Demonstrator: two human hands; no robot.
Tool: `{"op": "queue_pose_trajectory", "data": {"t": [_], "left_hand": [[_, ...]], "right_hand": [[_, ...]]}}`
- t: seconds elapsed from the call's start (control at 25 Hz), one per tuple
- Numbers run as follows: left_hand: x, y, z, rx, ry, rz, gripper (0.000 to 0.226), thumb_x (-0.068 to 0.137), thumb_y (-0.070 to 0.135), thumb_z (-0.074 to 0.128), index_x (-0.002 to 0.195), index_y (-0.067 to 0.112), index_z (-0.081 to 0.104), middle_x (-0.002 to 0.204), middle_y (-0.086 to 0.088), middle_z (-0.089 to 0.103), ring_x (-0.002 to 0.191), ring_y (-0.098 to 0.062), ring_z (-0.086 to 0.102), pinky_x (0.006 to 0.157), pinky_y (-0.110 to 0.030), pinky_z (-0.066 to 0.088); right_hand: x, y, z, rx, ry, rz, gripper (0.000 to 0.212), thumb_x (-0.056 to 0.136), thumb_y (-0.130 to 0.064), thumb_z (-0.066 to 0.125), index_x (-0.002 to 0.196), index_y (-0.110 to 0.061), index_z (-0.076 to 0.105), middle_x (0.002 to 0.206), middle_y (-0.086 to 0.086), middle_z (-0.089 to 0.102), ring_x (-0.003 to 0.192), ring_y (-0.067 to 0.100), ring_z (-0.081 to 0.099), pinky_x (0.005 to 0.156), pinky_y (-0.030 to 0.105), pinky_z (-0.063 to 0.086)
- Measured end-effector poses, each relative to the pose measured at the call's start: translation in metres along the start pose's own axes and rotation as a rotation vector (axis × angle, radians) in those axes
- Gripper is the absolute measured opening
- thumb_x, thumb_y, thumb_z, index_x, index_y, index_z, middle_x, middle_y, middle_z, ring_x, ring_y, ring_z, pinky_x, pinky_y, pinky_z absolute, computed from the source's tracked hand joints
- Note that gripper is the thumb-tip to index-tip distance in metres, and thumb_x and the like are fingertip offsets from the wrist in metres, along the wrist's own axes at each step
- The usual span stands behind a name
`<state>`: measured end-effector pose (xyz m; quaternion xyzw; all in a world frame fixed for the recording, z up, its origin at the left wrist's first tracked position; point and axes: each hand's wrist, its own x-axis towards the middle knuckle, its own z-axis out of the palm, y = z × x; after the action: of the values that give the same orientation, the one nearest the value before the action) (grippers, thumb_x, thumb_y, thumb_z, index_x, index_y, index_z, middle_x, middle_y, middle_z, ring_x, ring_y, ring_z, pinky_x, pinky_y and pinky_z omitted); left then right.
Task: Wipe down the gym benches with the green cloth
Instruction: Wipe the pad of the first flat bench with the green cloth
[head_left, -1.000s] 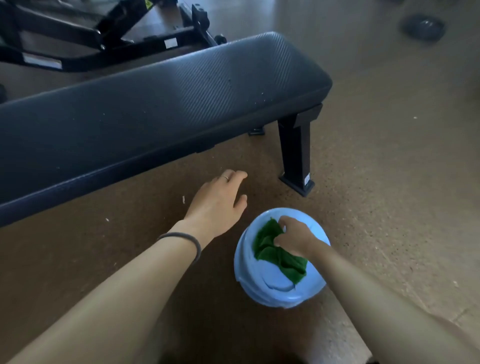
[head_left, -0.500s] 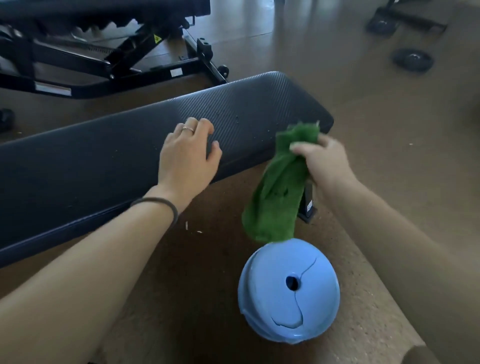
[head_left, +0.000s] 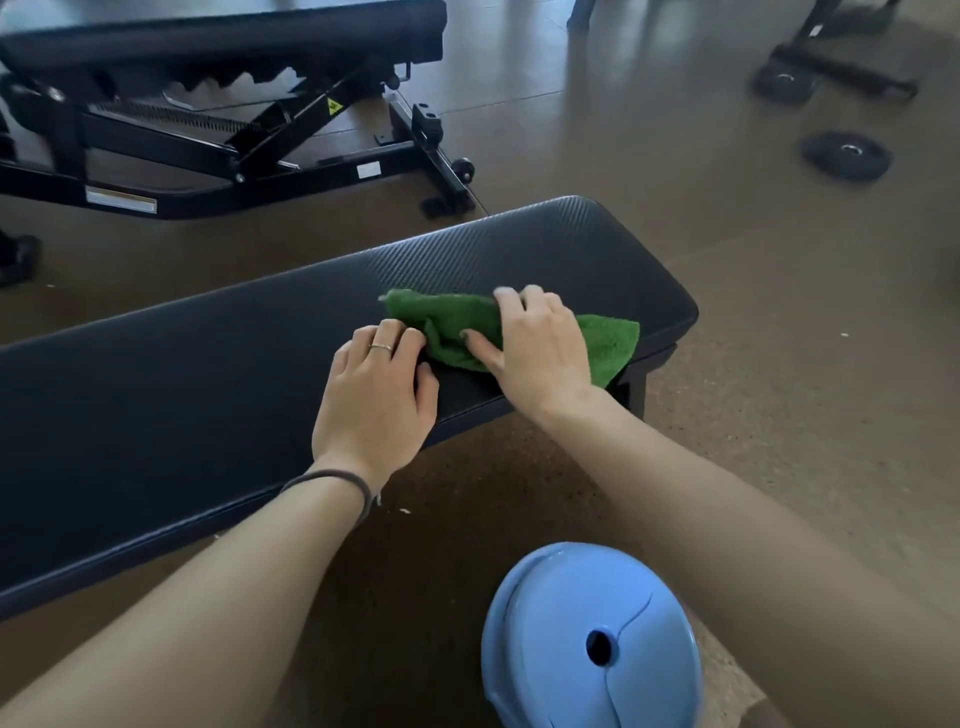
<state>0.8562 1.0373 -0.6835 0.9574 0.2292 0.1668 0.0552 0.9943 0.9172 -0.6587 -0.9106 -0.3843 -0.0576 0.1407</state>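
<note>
The green cloth (head_left: 457, 325) lies bunched on the bench (head_left: 208, 374); right hand (head_left: 540, 353) presses flat atop it, fingers spread, probably to wipe; left hand (head_left: 376, 389), beside, pinches its edge to straighten it.

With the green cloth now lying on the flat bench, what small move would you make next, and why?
Probably spread the green cloth flat. It lies bunched near the flat bench's end, the right hand pressing on it and the left hand at its edge, so flattening it would likely wipe more pad per stroke.
</note>
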Motion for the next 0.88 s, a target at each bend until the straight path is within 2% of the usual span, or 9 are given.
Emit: {"op": "queue_pose_trajectory", "data": {"t": [0.08,0.16,0.28,0.36,0.44,0.56,0.6,0.72,0.88], "left_hand": [[0.000,-0.001,0.000,-0.009,-0.003,-0.010,0.027,0.099,0.029,0.046,0.117,0.014,0.059,0.122,-0.004,0.058,0.117,-0.028,0.051,0.103,-0.046,0.044],[0.002,0.000,0.000,-0.001,-0.013,-0.017,0.027,0.100,0.029,0.046,0.118,0.015,0.059,0.123,-0.003,0.057,0.118,-0.027,0.050,0.104,-0.046,0.044],[0.000,0.001,0.000,0.017,-0.028,-0.028,0.027,0.100,0.030,0.046,0.119,0.015,0.059,0.125,-0.003,0.057,0.120,-0.026,0.050,0.106,-0.045,0.043],[0.001,0.001,0.000,0.013,-0.036,-0.038,0.027,0.100,0.030,0.046,0.120,0.017,0.060,0.125,-0.001,0.057,0.121,-0.025,0.049,0.107,-0.044,0.042],[0.002,0.001,-0.001,0.009,-0.043,-0.045,0.027,0.100,0.030,0.046,0.120,0.018,0.059,0.126,0.000,0.056,0.122,-0.025,0.049,0.108,-0.044,0.042],[0.000,0.002,0.000,-0.004,-0.041,-0.042,0.028,0.100,0.031,0.045,0.120,0.018,0.060,0.126,0.000,0.057,0.122,-0.024,0.050,0.108,-0.044,0.043],[0.000,0.001,0.000,-0.007,-0.040,-0.040,0.029,0.099,0.031,0.045,0.120,0.018,0.060,0.126,0.000,0.057,0.122,-0.024,0.051,0.108,-0.043,0.044],[0.000,-0.001,0.001,-0.009,-0.023,-0.045,0.028,0.099,0.031,0.046,0.119,0.018,0.061,0.126,-0.001,0.058,0.120,-0.024,0.052,0.107,-0.043,0.045],[0.000,0.000,0.002,-0.014,-0.013,-0.035,0.027,0.099,0.031,0.048,0.119,0.018,0.061,0.126,-0.002,0.058,0.120,-0.024,0.053,0.107,-0.044,0.045]], "right_hand": [[-0.003,0.015,0.004,0.007,0.089,-0.050,0.049,0.096,-0.055,0.060,0.115,-0.010,0.064,0.105,0.010,0.061,0.101,0.031,0.057,0.084,0.042,0.050],[0.000,0.018,-0.005,0.137,0.093,-0.051,0.042,0.094,-0.052,0.065,0.097,-0.011,0.062,0.092,0.006,0.061,0.089,0.027,0.057,0.074,0.041,0.050],[0.018,0.012,-0.031,0.500,-0.043,0.110,0.037,0.094,-0.046,0.068,0.087,-0.011,0.060,0.083,0.001,0.064,0.078,0.020,0.061,0.067,0.037,0.050],[0.034,0.010,-0.051,0.687,-0.032,0.194,0.036,0.096,-0.044,0.067,0.084,-0.010,0.063,0.080,0.000,0.066,0.074,0.016,0.063,0.065,0.032,0.051],[0.051,0.013,-0.063,0.680,-0.040,0.262,0.040,0.098,-0.048,0.061,0.093,-0.008,0.064,0.086,0.003,0.069,0.082,0.021,0.067,0.071,0.037,0.054],[0.051,0.028,-0.052,0.025,-0.133,0.264,0.053,0.101,-0.055,0.051,0.127,-0.009,0.051,0.120,0.012,0.058,0.112,0.033,0.058,0.090,0.044,0.047],[0.043,0.030,-0.045,-0.066,-0.097,0.198,0.052,0.102,-0.051,0.050,0.133,-0.010,0.047,0.127,0.015,0.052,0.117,0.036,0.053,0.095,0.045,0.044],[0.022,0.034,-0.035,0.100,-0.036,-0.001,0.046,0.098,-0.036,0.055,0.141,-0.019,0.047,0.130,0.013,0.048,0.119,0.034,0.048,0.095,0.044,0.043],[0.024,0.052,-0.045,0.254,-0.131,0.271,0.054,0.095,-0.039,0.057,0.144,-0.022,0.042,0.132,0.013,0.045,0.124,0.033,0.042,0.098,0.042,0.040]]}}
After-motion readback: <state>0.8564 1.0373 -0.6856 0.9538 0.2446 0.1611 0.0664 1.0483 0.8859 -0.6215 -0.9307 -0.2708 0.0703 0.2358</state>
